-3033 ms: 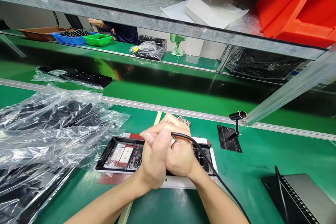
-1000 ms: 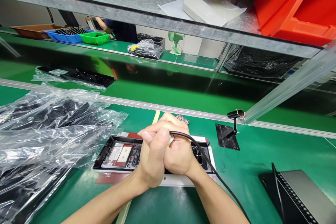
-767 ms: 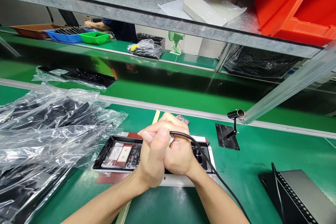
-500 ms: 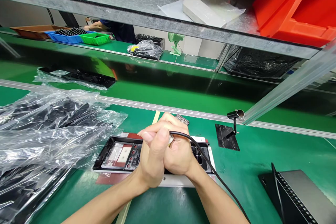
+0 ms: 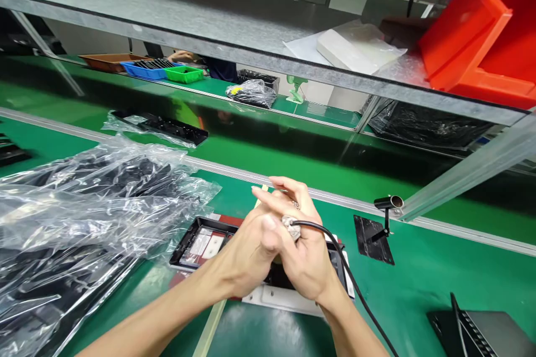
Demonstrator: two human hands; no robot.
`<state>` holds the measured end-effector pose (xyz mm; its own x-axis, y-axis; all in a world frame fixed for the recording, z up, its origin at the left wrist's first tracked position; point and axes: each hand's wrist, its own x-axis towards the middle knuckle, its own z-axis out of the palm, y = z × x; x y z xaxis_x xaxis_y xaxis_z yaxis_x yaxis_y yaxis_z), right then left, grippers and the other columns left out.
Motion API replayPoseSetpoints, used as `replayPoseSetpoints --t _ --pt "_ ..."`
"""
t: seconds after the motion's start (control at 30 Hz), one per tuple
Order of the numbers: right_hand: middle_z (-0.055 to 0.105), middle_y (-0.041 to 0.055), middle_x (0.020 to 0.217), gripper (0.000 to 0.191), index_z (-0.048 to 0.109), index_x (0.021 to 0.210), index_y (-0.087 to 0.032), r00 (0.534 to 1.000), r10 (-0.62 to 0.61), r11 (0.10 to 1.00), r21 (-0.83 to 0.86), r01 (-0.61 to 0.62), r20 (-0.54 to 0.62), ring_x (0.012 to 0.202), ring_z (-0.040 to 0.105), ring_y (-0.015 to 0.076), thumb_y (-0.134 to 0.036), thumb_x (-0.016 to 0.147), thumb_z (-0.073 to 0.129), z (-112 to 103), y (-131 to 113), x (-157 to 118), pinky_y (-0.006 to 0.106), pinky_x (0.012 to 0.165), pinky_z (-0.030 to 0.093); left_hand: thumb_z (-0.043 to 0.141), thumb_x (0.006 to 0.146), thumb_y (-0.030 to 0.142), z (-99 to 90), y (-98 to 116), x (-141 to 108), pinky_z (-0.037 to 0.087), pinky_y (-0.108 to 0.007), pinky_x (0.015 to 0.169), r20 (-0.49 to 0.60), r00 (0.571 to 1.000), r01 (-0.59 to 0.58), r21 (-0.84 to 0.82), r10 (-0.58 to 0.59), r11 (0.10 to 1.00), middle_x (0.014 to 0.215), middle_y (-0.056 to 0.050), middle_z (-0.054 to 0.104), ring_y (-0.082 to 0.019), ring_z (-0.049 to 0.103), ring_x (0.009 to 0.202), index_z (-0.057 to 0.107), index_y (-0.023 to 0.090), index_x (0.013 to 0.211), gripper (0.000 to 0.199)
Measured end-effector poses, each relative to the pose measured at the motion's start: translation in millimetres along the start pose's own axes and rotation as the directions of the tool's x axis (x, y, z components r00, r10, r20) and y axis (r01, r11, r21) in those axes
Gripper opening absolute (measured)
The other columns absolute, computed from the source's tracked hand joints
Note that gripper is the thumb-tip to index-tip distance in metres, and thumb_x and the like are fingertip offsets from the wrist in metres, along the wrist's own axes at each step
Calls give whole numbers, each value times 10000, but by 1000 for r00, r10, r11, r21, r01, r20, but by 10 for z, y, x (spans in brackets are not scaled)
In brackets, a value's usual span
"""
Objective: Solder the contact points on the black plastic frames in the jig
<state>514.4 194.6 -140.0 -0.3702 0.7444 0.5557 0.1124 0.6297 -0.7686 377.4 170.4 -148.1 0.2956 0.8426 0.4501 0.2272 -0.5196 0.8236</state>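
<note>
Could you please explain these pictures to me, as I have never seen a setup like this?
Of course. There is no robot here: a person works with two bare hands, seen by a camera worn on the head, looking forward and down.

The right hand is around a corded tool; the left hand is pressed close, though its grip is hidden. We see the tool's pale end and black cable; the rest is covered.

Beneath the hands, a black frame lies on the green table. Plastic bags with dark contents lie to the left, and a small stand is to the right. Above, a red bin sits on a shelf.
</note>
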Motion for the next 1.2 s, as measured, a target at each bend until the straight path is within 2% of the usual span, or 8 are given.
replayPoseSetpoints --t 0.1,0.2,0.3,0.43,0.6,0.73,0.93,1.2 --pt "590 72 1427 349 711 1352 -345 1000 25 999 31 -25 4 1328 570 238 -323 1024 590 -21 -27 -12 433 1154 462 59 986 787 -272 -54 -67 488 -355 889 -27 992 126 94 -124 988 984 -87 683 -239 604 943 665 190 926 852" --pt "725 49 1046 249 781 1173 -289 997 75 972 220 -80 30 963 703 174 -304 1045 569 -9 -39 -20 343 888 568 248 1079 637 -477 -209 -214 411 -319 758 -57 924 381 231 -378 895 822 -8 608 -182 555 778 569 203 852 585" --pt "672 -7 746 210 753 1046 -238 982 188 891 416 -184 32 614 642 102 -309 1062 557 45 -35 -33 246 592 515 330 1093 561 -550 -412 -374 385 -323 794 69 871 442 326 -487 836 879 7 631 -184 586 821 587 225 942 449" --pt "500 -70 568 195 684 966 -211 966 249 842 507 -183 -66 448 441 56 -316 1068 555 147 -19 -53 181 433 392 344 1107 397 -480 -652 -514 389 -323 880 151 863 422 306 -482 853 1048 -20 663 -199 613 969 585 233 1017 305" --pt "407 -85 549 345 513 766 -199 967 209 829 551 -96 -147 429 345 39 -345 1078 521 246 -38 -33 139 393 341 393 1079 299 -370 -826 -588 379 -299 773 200 869 396 265 -452 879 971 0 632 -176 590 877 560 238 985 201" --pt "345 -92 534 405 439 715 -200 958 241 825 553 -118 -156 409 291 34 -366 1080 496 271 -71 -8 133 377 310 410 1082 305 -347 -848 -613 366 -285 749 209 880 377 244 -428 894 919 22 600 -154 566 837 545 240 946 202" --pt "326 -89 481 456 385 654 -201 936 289 840 523 -146 -202 373 275 40 -373 1057 509 268 -108 15 147 361 304 486 1062 296 -320 -836 -616 368 -275 788 224 887 360 215 -404 908 1020 22 646 -165 594 945 594 252 1006 129" --pt "321 -89 456 480 351 626 -206 928 302 854 496 -160 -220 355 258 47 -384 1010 578 285 -144 34 156 334 292 522 1035 257 -288 -878 -623 362 -279 734 244 881 343 259 -405 903 984 4 611 -154 578 849 626 226 941 144"
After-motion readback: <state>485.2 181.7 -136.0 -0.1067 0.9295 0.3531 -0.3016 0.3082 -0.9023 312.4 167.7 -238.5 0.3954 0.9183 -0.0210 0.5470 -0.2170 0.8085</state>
